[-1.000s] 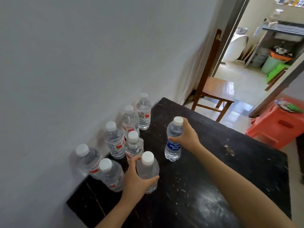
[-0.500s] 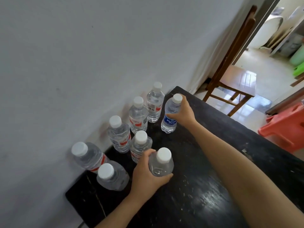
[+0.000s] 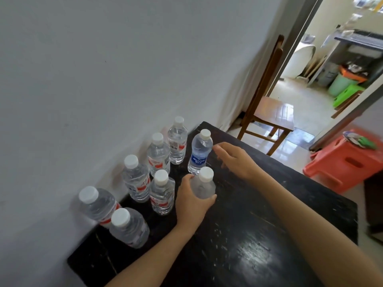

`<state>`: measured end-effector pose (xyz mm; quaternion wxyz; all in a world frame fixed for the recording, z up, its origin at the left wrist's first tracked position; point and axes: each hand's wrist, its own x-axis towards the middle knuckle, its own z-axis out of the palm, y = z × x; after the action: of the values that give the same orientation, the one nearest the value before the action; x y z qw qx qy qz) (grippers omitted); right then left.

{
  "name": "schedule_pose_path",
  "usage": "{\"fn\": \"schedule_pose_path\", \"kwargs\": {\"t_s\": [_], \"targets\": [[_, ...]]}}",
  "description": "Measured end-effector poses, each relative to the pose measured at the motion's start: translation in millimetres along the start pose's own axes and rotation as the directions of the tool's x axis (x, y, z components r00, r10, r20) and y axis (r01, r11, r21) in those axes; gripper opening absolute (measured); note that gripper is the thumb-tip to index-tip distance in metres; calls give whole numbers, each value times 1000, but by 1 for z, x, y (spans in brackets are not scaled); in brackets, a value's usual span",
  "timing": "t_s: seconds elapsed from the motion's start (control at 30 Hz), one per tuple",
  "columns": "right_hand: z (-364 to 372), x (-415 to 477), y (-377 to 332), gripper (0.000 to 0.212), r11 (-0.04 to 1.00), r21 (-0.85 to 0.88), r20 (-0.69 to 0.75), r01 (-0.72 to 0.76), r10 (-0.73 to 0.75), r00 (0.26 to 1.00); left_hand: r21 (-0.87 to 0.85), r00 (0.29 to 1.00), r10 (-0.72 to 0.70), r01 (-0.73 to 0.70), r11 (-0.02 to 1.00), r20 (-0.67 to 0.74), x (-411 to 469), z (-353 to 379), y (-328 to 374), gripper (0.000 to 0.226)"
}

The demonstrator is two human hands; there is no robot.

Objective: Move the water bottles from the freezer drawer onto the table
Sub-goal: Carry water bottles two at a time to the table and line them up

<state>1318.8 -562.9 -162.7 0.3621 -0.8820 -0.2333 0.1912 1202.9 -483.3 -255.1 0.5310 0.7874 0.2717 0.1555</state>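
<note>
Obs.: Left hand [image 3: 191,204] wrapped round the frosted bottle [image 3: 204,188], thumb on the near side, fingers round the far side, white cap up. My palm hides its base, so I cannot tell whether it is down on the table [image 3: 248,235].

Right hand [image 3: 238,160] is empty, fingers loose and spread, at 2 o'clock from the frosted bottle. Its fingertips are just beside the blue-label bottle [image 3: 199,154], which stands upright on the table at 12 o'clock from the one I hold. Touching or a hair apart: cannot tell.

Six red-label bottles [image 3: 136,181] stand in a loose double row from 8 to 11 o'clock, along the wall [image 3: 124,79]. The nearest one [image 3: 161,195] is just beside my left knuckles. The freezer drawer is not in view.

Step in hand (my reading): set the frosted bottle down and let go.

Method notes:
- Lower it straight, base flat. The cloudy skin suggests condensation or frost (slippery, likely), so keep the grip firm until the base takes the weight.
- There is little gap at 12 and 9 o'clock. Open the fingers outward toward 3 o'clock, where the table is bare.
- Withdraw the left hand toward 6 o'clock, low and slow, so the wrist does not clip the nearest red-label bottle.
- Draw the right hand back toward 4 o'clock, away from the blue-label bottle's cap.
</note>
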Motion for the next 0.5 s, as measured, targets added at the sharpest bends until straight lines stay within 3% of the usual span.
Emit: {"fn": "schedule_pose_path", "kwargs": {"t_s": [0.1,0.17,0.27,0.37,0.5], "targets": [[-3,-16,-19,46,935,-342,177,97,-38,983,34,998,11,-9,999,-63,7,13,7,70],[6,-16,-22,50,846,-521,195,114,-12,981,25,991,14,-10,1000,-134,9,20,10,70],[15,-6,-23,48,840,-533,143,104,-32,989,-38,985,-18,12,999,-169,12,21,14,74],[21,7,-20,40,848,-522,122,98,-39,992,-59,988,98,-106,993,-121,10,15,7,81],[32,20,-17,36,874,-472,130,117,-62,990,70,956,233,-248,966,178,-32,-1,-19,87]]}}
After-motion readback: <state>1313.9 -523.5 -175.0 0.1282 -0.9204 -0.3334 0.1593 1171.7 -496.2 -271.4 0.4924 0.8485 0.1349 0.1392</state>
